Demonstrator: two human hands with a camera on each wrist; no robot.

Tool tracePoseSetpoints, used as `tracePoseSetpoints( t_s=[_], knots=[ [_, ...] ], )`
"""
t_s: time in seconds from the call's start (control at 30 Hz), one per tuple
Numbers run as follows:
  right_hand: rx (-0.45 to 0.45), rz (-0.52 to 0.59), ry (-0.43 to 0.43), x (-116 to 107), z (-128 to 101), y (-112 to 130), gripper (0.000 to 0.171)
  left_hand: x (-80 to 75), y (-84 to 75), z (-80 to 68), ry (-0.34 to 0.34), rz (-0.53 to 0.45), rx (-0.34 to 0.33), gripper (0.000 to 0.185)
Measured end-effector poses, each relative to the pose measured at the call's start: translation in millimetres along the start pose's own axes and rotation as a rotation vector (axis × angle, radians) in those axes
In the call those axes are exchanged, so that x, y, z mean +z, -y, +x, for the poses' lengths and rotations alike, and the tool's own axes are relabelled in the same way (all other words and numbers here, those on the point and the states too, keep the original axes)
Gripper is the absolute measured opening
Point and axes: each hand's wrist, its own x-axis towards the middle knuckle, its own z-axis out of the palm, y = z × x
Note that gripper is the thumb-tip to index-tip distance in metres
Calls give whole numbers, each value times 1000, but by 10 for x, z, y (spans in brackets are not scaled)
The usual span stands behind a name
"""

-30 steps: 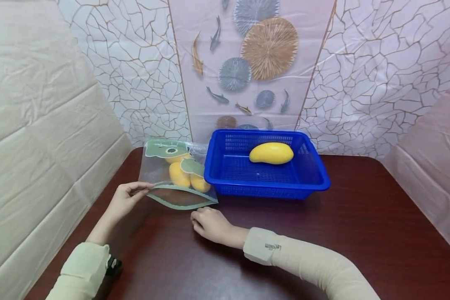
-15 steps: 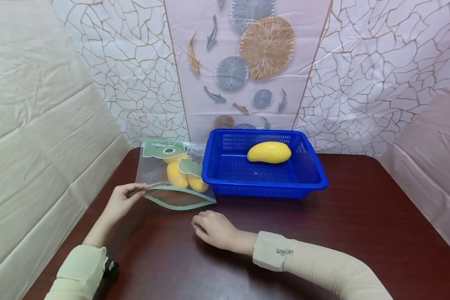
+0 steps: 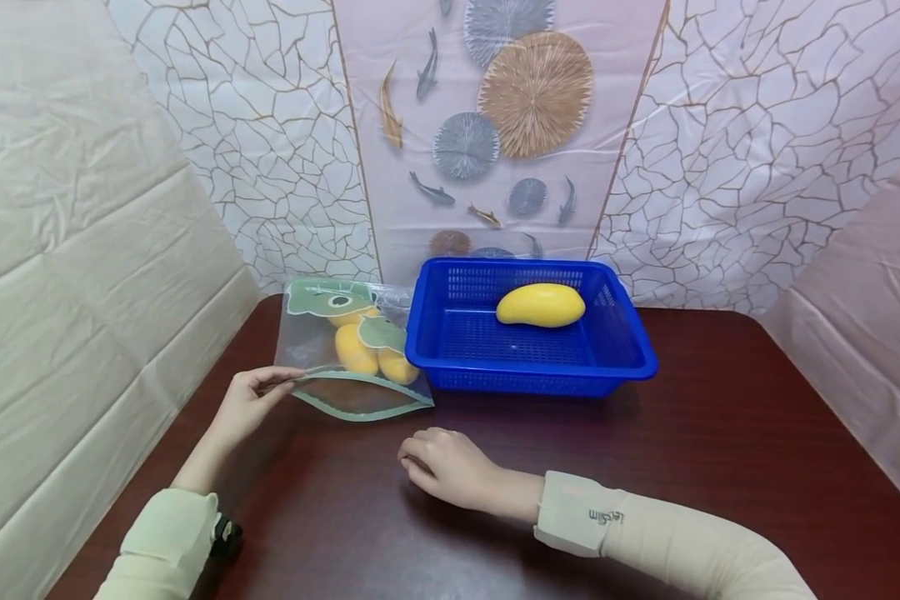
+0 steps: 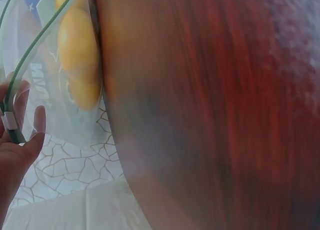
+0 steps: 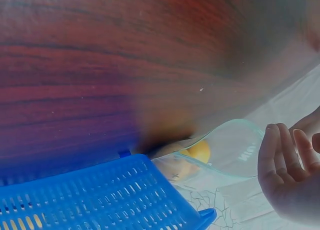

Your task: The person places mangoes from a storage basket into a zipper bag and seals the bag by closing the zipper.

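A clear zip bag (image 3: 311, 342) with green printing lies on the table, its mouth gaping toward me. Several yellow mangoes (image 3: 357, 348) show through the plastic, partly covered by the print. My left hand (image 3: 247, 404) pinches the left corner of the bag's mouth between thumb and fingers; the left wrist view shows the green seal strip (image 4: 37, 40) running into that grip. Just in front of the bag's right corner, my right hand (image 3: 450, 467) hovers or rests low over the table, apart from the bag, fingers loosely bent and holding nothing.
A blue plastic basket (image 3: 525, 368) stands right of the bag, against its edge, with one yellow mango (image 3: 542, 306) inside. The dark red-brown table (image 3: 720, 417) has patterned cloth (image 3: 292, 167) hung behind it and cloth walls at both sides.
My right hand has drawn back to the right and slightly toward me, away from the bag's mouth. The left hand keeps its pinch, and the bag and basket stay put.
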Motion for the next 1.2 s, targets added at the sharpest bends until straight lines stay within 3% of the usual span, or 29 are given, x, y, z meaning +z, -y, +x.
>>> tracePoseSetpoints(
  t_s=[0.3, 0.93, 1.2],
  knots=[
    [-42, 40, -33, -50, -52, 56, 8, 8, -278, 18, -2, -29, 3, 15],
    [-244, -114, -246, -381, -74, 141, 5, 5, -316, 13, 1, 1, -45, 16],
    [-246, -173, -335, -549, -69, 111, 7, -5, -279, 7, -2, 11, -38, 16]
  ],
)
